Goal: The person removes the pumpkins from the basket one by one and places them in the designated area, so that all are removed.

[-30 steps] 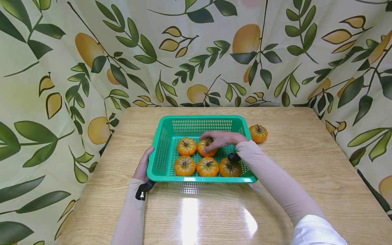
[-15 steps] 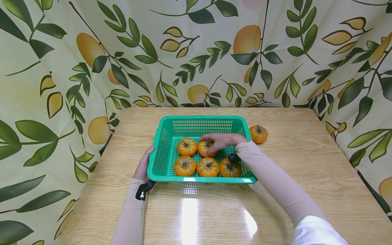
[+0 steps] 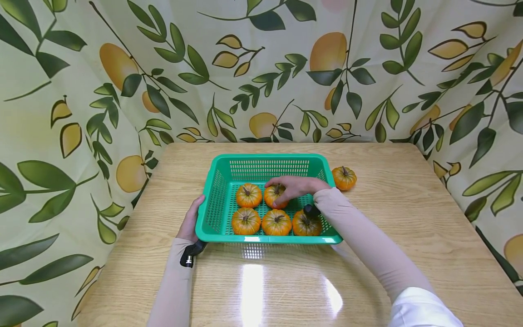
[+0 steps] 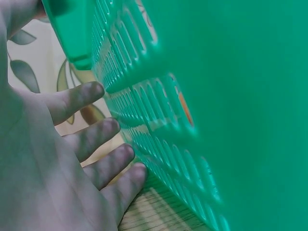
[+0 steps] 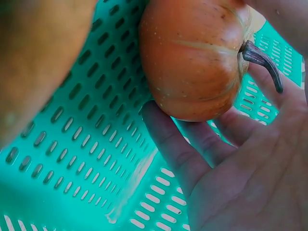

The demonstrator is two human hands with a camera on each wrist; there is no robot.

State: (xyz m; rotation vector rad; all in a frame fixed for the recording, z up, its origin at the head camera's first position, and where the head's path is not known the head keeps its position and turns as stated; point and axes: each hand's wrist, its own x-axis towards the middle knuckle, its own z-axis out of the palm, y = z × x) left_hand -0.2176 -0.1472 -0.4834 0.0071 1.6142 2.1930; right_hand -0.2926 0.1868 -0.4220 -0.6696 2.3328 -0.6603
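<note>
A green plastic basket with slotted walls holds several small orange pumpkins. Inside it, my right hand grips the pumpkin at the middle of the back row, thumb on the near side. The right wrist view shows this pumpkin with its dark curved stem, and fingers curled around its side. My left hand rests against the basket's left outer side. Its fingers are fairly straight and touch the slotted wall in the left wrist view, with the thumb up by the rim.
One pumpkin lies on the wooden table outside the basket, close to its right side. Left of the held pumpkin sits another pumpkin. Three more line the front row, the right one partly covered by the wrist camera. A leaf-patterned curtain surrounds the table.
My right hand's fingers have shifted slightly on the pumpkin in the back row. The left hand, the basket and the other pumpkins stay where they were.
</note>
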